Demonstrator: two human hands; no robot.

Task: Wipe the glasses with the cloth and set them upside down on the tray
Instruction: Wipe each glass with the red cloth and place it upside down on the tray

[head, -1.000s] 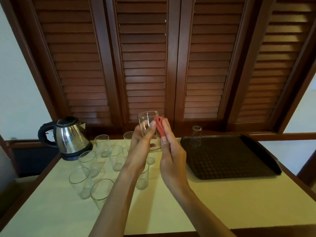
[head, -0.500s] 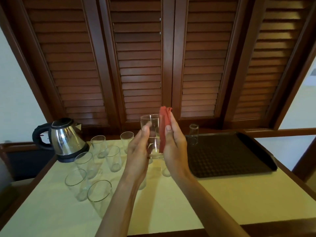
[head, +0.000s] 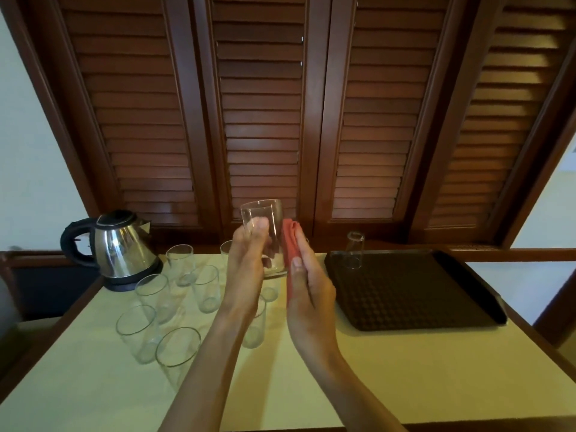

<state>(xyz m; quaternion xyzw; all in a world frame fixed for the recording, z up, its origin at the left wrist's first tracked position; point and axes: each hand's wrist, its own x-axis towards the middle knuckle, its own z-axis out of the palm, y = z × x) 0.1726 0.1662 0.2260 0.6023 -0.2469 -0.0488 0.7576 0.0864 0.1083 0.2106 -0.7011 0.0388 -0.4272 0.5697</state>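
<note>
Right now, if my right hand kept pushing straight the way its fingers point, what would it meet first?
Past the red cloth the right hand holds, likely the louvered doors; depth unclear.

A red cloth (head: 291, 244) met clear glass (head: 265, 226) above a pale yellow surface (head: 405, 369), beside a dark, dimpled tray (head: 420, 294) and silver-and-black kettle (head: 120, 249).
</note>
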